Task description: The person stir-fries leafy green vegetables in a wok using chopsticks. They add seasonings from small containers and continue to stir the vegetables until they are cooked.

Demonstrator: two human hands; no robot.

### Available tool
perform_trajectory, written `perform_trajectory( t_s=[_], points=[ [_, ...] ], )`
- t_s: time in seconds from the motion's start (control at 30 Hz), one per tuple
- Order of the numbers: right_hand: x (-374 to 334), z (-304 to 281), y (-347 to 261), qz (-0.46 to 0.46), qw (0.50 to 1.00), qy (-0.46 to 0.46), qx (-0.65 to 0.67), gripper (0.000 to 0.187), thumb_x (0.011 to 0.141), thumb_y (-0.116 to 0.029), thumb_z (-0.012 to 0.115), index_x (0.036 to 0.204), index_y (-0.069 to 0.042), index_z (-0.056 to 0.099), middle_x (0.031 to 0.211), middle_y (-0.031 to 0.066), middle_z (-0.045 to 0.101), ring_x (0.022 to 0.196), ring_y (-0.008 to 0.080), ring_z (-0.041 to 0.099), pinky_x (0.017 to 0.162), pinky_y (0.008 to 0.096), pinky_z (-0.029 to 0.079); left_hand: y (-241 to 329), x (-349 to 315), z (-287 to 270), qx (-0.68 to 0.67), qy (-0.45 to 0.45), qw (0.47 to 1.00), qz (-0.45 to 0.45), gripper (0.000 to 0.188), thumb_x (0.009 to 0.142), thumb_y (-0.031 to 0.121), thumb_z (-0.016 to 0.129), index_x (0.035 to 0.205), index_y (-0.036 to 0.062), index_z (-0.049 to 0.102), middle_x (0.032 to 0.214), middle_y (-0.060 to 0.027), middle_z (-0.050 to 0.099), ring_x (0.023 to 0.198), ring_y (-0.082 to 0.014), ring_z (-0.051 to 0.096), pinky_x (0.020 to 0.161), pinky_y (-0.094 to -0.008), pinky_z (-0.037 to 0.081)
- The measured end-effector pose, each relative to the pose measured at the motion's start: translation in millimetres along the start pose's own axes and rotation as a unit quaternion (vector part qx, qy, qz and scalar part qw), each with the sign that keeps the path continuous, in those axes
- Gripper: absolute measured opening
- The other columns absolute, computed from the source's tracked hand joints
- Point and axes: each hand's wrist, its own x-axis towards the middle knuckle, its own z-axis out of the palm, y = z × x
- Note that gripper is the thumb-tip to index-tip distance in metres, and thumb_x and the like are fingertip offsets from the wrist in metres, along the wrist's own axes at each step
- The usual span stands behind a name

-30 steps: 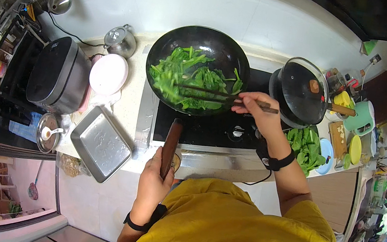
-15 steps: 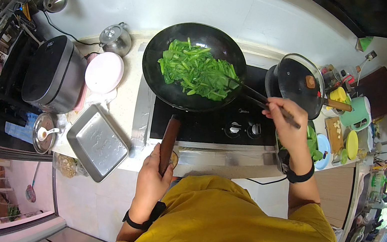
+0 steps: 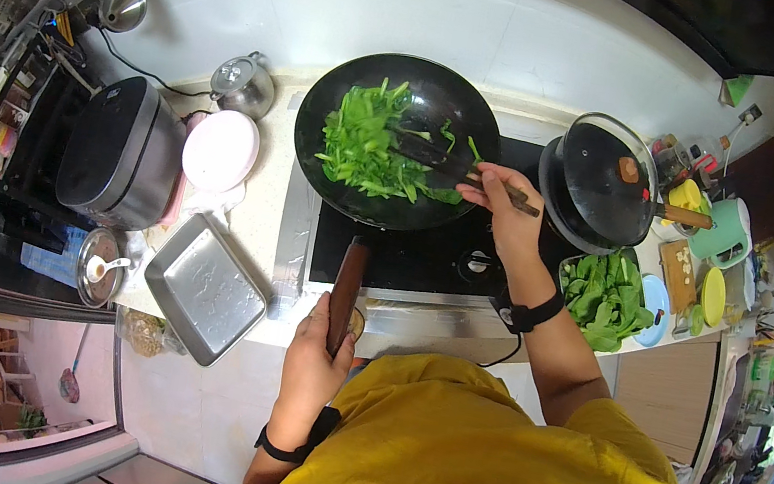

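Observation:
A black wok (image 3: 461,97) sits on the dark stovetop with chopped leafy greens (image 3: 362,142) heaped toward its left side. My left hand (image 3: 314,362) is wrapped round the wok's brown wooden handle (image 3: 349,282), which points toward me. In my right hand (image 3: 508,217) is a pair of dark chopsticks (image 3: 445,162); their tips reach into the wok at the right edge of the heap. A few loose green pieces lie on the bare right part of the wok.
To the right stand a glass-lidded pan (image 3: 598,189), a container of uncooked leaves (image 3: 605,302) and a cutting board (image 3: 678,273). On the left are an empty metal tray (image 3: 207,290), a pink-white round lid (image 3: 220,151), a rice cooker (image 3: 122,155) and a metal pot (image 3: 245,86).
My right hand has moved left, bringing the chopsticks farther into the wok. The greens are pushed leftward, baring the wok's right side. My left hand stays on the handle.

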Motion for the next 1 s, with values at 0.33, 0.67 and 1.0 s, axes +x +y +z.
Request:
perform_trajectory(
  t_s=[0.33,0.67,1.0],
  points=[
    [-37,-5,-56,-0.109,0.941,-0.241,-0.212,0.015,0.083,0.005,0.06,0.098,0.003,0.063,0.092,0.0127,0.064,0.081,0.0195,0.067,0.066,0.0253,0.054,-1,0,1,-0.007,-0.008,1.0,-0.018,0.058,0.078,0.005,0.063,0.13,-0.0069,0.04,0.102,-0.028,0.057,0.091,-0.0401,0.059,0.078,-0.0393,0.049],
    [-7,-23,-46,-0.272,0.849,-0.253,-0.377,0.017,0.082,0.0,0.061,0.099,0.0,0.061,0.091,0.0143,0.062,0.075,0.0268,0.061,0.06,0.0287,0.048,-1,1,-2,0.009,-0.002,1.0,-0.006,0.058,0.079,0.007,0.063,0.13,-0.0062,0.04,0.095,-0.0254,0.058,0.084,-0.0382,0.059,0.073,-0.0384,0.049],
    [-39,-31,-114,-0.106,0.949,-0.069,-0.289,0.012,0.087,0.0,0.057,0.095,0.007,0.062,0.085,0.0123,0.064,0.073,0.0146,0.066,0.063,0.0223,0.052,-4,0,-1,-0.006,0.009,1.0,-0.013,0.057,0.078,0.007,0.065,0.129,-0.0059,0.042,0.096,-0.026,0.058,0.086,-0.0381,0.059,0.076,-0.0378,0.047]
  ],
)
